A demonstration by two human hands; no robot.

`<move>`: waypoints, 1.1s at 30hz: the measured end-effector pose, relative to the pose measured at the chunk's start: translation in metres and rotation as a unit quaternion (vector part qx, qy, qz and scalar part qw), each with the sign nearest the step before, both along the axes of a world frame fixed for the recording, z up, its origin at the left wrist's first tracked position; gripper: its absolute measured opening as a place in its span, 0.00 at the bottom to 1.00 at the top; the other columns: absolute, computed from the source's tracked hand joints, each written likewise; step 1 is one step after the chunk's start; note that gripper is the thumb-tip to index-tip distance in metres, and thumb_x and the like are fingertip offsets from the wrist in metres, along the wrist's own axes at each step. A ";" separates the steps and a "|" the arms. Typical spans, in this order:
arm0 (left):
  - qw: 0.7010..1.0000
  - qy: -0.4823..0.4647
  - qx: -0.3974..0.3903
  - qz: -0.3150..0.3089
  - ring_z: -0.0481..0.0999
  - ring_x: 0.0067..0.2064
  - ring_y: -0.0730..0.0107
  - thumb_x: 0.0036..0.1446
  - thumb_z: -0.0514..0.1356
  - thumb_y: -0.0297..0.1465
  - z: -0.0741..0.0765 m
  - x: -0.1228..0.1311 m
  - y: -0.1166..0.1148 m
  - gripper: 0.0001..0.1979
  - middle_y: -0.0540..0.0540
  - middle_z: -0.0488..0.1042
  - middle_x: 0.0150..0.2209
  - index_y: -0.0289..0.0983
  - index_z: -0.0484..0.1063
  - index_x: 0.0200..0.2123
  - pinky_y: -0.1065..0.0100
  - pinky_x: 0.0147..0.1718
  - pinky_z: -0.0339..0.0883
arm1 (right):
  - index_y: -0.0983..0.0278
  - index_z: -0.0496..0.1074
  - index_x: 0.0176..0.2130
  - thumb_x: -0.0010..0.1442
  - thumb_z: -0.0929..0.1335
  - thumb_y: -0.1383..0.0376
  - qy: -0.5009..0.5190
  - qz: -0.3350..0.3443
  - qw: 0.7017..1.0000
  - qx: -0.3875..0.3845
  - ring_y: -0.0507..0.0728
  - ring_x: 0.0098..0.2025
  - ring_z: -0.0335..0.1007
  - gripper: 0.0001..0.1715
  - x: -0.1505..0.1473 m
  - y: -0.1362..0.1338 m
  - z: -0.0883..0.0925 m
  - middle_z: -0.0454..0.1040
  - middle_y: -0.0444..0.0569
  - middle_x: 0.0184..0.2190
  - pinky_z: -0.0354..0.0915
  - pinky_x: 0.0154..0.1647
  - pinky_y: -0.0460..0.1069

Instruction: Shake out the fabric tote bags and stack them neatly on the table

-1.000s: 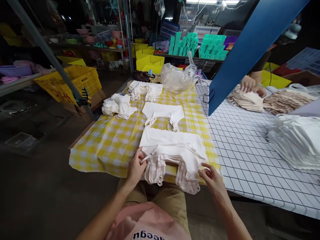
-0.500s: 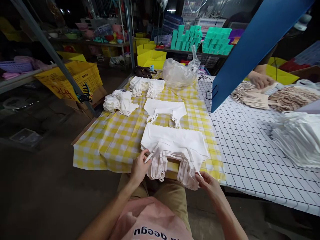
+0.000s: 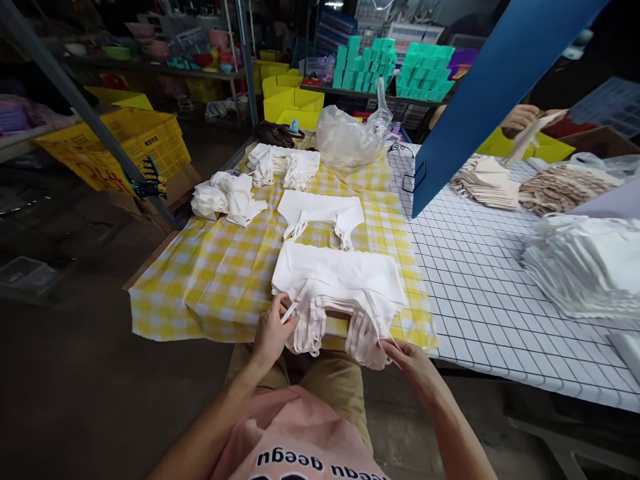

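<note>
A stack of white strappy garments (image 3: 340, 277) lies at the near edge of the yellow checked cloth (image 3: 225, 280), its straps hanging over the table edge. My left hand (image 3: 271, 331) pinches a strap at the stack's left corner. My right hand (image 3: 410, 360) pinches a thin strap at the stack's right corner, just below the table edge. A single flat white garment (image 3: 323, 210) lies behind the stack. Further back sit folded white garments (image 3: 284, 165) and a crumpled white heap (image 3: 227, 198).
A clear plastic bag (image 3: 350, 137) stands at the back. A blue board (image 3: 495, 87) leans over the white grid table (image 3: 480, 293). Beyond it another person's hand (image 3: 520, 119) lifts a beige piece over beige stacks (image 3: 487, 187). White stacks (image 3: 590, 263) lie right; yellow crates (image 3: 120, 143) left.
My right hand slid down off the stack's corner to below the table edge, pulling a strap. The other person's hand rose from the beige stack, lifting a piece.
</note>
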State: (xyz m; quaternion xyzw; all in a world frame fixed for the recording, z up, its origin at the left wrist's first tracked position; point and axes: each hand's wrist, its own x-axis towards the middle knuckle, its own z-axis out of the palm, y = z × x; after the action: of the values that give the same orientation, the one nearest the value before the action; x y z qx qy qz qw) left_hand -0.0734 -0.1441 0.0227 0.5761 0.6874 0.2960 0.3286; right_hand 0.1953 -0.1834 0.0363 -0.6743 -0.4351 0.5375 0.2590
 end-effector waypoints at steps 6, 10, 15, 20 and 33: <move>0.999 0.022 0.044 -0.002 0.71 0.29 0.69 0.45 0.58 0.29 -0.004 -0.003 -0.001 0.18 0.54 0.69 0.24 0.38 0.65 0.43 0.70 0.31 0.62 | 0.66 0.71 0.23 0.39 0.69 0.43 0.046 -0.050 0.997 -0.029 0.48 0.22 0.49 0.28 -0.002 -0.002 0.008 0.60 0.41 0.18 0.46 0.24 0.45; 0.998 0.029 0.051 -0.007 0.71 0.28 0.69 0.45 0.58 0.30 -0.002 -0.005 -0.001 0.18 0.54 0.69 0.23 0.38 0.66 0.42 0.69 0.30 0.61 | 0.67 0.74 0.27 0.41 0.69 0.43 0.092 -0.084 0.991 -0.038 0.47 0.21 0.47 0.29 -0.003 -0.004 0.008 0.58 0.40 0.16 0.45 0.23 0.45; 0.999 0.034 0.040 0.001 0.71 0.28 0.70 0.46 0.58 0.31 0.001 -0.008 -0.001 0.17 0.54 0.70 0.24 0.38 0.66 0.42 0.70 0.30 0.60 | 0.67 0.74 0.27 0.39 0.74 0.50 0.186 -0.112 0.976 -0.020 0.46 0.20 0.44 0.23 -0.004 -0.003 0.000 0.55 0.38 0.15 0.44 0.22 0.45; 0.998 0.046 0.038 0.001 0.70 0.28 0.70 0.47 0.58 0.31 0.003 -0.010 -0.002 0.16 0.53 0.70 0.25 0.38 0.67 0.42 0.70 0.30 0.59 | 0.66 0.71 0.24 0.39 0.74 0.51 0.144 -0.124 0.982 0.010 0.47 0.20 0.46 0.21 -0.010 0.000 0.002 0.57 0.38 0.15 0.46 0.22 0.45; 0.998 0.003 0.049 -0.026 0.70 0.23 0.74 0.49 0.56 0.35 0.007 -0.015 -0.004 0.17 0.53 0.70 0.27 0.38 0.66 0.43 0.71 0.25 0.62 | 0.65 0.66 0.22 0.46 0.68 0.47 -0.004 -0.028 0.997 0.068 0.50 0.23 0.55 0.23 -0.004 -0.001 -0.001 0.60 0.41 0.18 0.52 0.24 0.46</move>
State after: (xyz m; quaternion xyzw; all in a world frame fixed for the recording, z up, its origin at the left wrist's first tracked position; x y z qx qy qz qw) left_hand -0.0884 -0.1484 0.0297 0.6100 0.6580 0.3186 0.3056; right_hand 0.1913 -0.1840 0.0355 -0.6688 -0.4529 0.4966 0.3177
